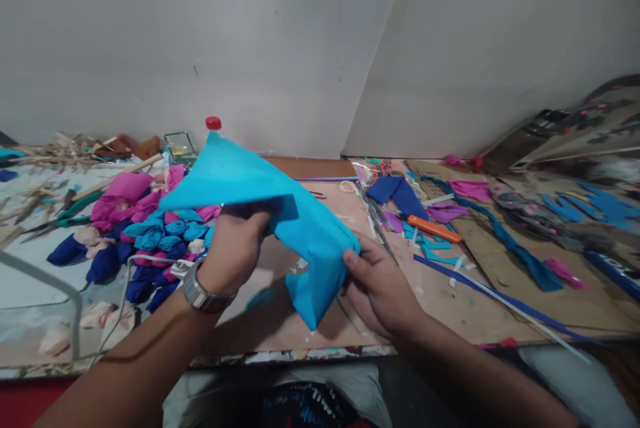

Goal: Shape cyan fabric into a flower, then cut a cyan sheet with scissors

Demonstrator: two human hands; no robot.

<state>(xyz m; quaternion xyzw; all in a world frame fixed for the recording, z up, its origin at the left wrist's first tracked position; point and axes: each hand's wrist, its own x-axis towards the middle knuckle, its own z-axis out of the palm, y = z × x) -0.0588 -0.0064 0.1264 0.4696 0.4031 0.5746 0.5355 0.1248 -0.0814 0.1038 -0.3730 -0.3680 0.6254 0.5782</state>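
Note:
A long piece of bright blue fabric [250, 178] is stretched above the table between my hands, folded and bent at its right part. My left hand [237, 241], with a metal watch on the wrist, grips it from below; the cloth covers some of the fingers. At the fabric's right end my right hand [373, 281] pinches the folded edge between thumb and fingers. One pointed corner of the cloth hangs down near the table's front edge.
On the left lie a pile of rolled cloth pieces [170, 231], green-handled scissors [77, 211] and sticks. A red-capped bottle [213, 123] stands behind. To the right are an orange cutter [434, 229], fabric scraps, cardboard [495, 261] and a blue glove [600, 205].

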